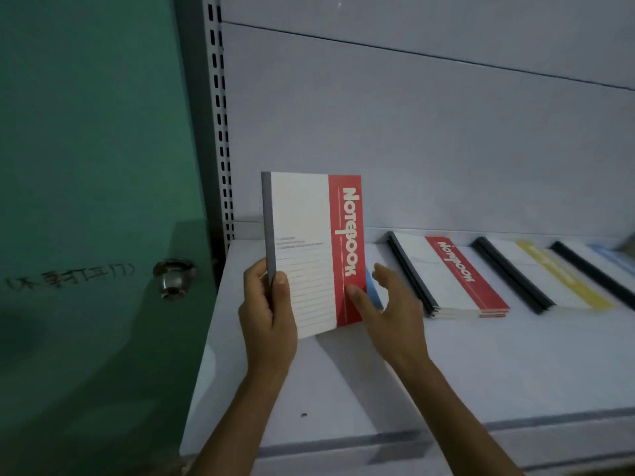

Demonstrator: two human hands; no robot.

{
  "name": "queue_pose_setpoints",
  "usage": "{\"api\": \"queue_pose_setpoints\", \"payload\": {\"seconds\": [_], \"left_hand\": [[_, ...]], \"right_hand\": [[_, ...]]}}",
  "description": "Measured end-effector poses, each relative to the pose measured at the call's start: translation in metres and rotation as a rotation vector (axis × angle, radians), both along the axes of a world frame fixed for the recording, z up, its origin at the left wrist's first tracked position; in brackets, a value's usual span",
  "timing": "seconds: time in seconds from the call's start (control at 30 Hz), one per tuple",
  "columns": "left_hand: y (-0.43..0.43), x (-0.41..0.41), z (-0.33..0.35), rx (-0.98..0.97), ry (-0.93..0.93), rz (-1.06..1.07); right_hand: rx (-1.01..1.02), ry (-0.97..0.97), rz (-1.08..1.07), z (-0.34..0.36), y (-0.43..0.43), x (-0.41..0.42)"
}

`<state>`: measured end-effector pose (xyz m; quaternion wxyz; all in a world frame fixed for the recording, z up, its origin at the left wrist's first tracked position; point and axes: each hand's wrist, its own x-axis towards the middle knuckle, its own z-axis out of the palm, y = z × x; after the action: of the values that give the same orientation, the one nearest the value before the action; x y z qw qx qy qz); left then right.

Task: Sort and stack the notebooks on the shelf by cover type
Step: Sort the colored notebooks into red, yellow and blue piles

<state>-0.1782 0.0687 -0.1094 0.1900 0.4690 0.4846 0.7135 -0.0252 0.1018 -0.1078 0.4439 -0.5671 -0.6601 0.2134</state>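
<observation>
My left hand [269, 314] grips a red-and-white notebook [309, 249] by its grey spine, holding it upright above the white shelf [343, 383]. My right hand [391, 304] touches the notebook's red edge with the thumb, its fingers spread and relaxed. Behind the held notebook a blue-banded notebook [372, 286] lies on the shelf, mostly hidden. To the right lie a stack of red-banded notebooks [457, 276], a yellow-banded stack [549, 276] and a blue-banded one [608, 259] at the frame's edge.
A green door [89, 201] with a metal knob [173, 278] stands left of the shelf. A perforated metal upright [221, 132] marks the shelf's left side. The grey back panel [412, 132] rises behind the stacks.
</observation>
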Motion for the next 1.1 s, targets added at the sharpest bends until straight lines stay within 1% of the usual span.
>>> {"api": "queue_pose_setpoints", "payload": {"seconds": [0.07,0.13,0.2,0.27,0.33,0.4,0.5,0.57,0.67,0.73,0.8,0.9,1.0,1.1], "left_hand": [[0.0,0.004,0.0,-0.035,0.025,-0.114],[-0.001,0.009,-0.003,-0.08,0.119,-0.201],[-0.004,0.014,-0.006,-0.093,0.24,-0.225],[-0.004,0.015,-0.01,-0.094,0.374,-0.118],[0.0,0.013,-0.011,-0.141,0.426,-0.01],[0.004,0.013,-0.011,-0.215,0.472,0.011],[0.009,0.013,-0.014,-0.228,0.63,0.066],[0.012,0.009,-0.015,-0.297,0.608,0.11],[0.018,0.002,-0.016,-0.54,0.478,0.13],[0.022,0.002,-0.018,-0.654,0.492,0.132],[0.023,0.002,-0.02,-0.679,0.532,0.122],[0.019,0.004,-0.02,-0.676,0.473,0.125],[0.014,0.005,-0.022,-0.63,0.443,0.125],[0.013,0.007,-0.021,-0.595,0.477,0.13]], "right_hand": [[-0.074,0.098,-0.091,-0.006,-0.017,0.01],[-0.139,0.264,-0.142,-0.012,-0.035,0.018],[-0.177,0.372,-0.204,-0.015,-0.049,0.023],[-0.175,0.411,-0.261,-0.018,-0.059,0.029],[-0.156,0.424,-0.318,-0.019,-0.066,0.035],[-0.153,0.428,-0.369,-0.02,-0.072,0.043],[-0.152,0.437,-0.429,-0.021,-0.075,0.055],[-0.136,0.437,-0.446,-0.019,-0.07,0.063],[-0.099,0.452,-0.44,-0.012,-0.056,0.079],[-0.075,0.473,-0.431,-0.007,-0.044,0.092],[-0.058,0.494,-0.425,0.001,-0.03,0.109],[-0.032,0.495,-0.404,0.012,-0.003,0.139],[-0.029,0.4,-0.364,0.018,0.028,0.163],[-0.074,0.255,-0.317,0.016,0.054,0.178]]}}
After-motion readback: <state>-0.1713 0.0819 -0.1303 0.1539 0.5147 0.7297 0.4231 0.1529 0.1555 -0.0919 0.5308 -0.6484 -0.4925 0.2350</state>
